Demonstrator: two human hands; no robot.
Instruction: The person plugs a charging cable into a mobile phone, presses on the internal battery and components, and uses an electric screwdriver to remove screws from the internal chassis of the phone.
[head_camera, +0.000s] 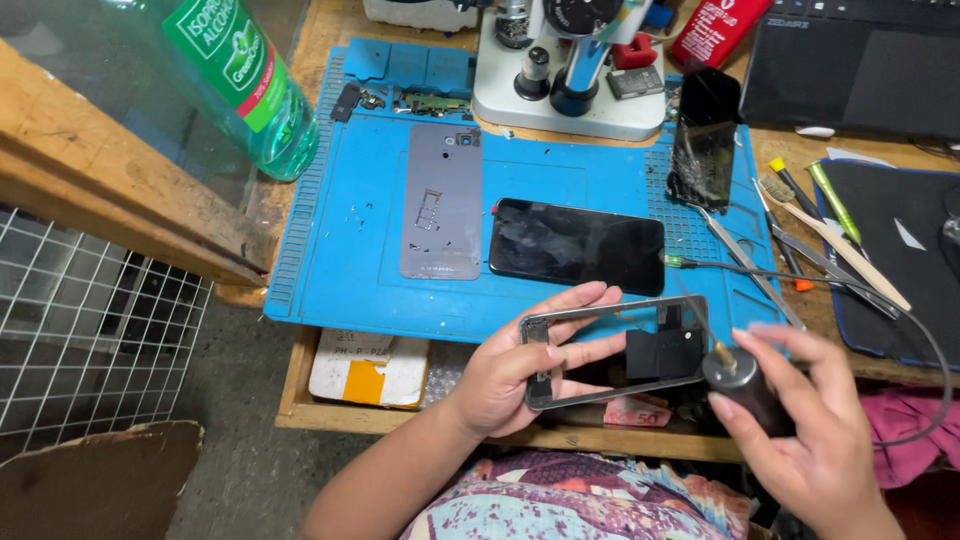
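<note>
**Phone frame worked with a small rotary tool**

At lower centre, the phone frame is gripped by the left hand; the right hand is closed round a dark rotary tool, its tip beside the frame's right edge. The frame is best kept steady, with light pressure. A green-labelled clear bottle stands upper left, a red packet at top, above the blue mat.

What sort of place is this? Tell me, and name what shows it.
Likely a phone repair bench: a blue repair mat holds a dismantled phone, a microscope stands behind, and the left hand holds a phone frame.
</note>
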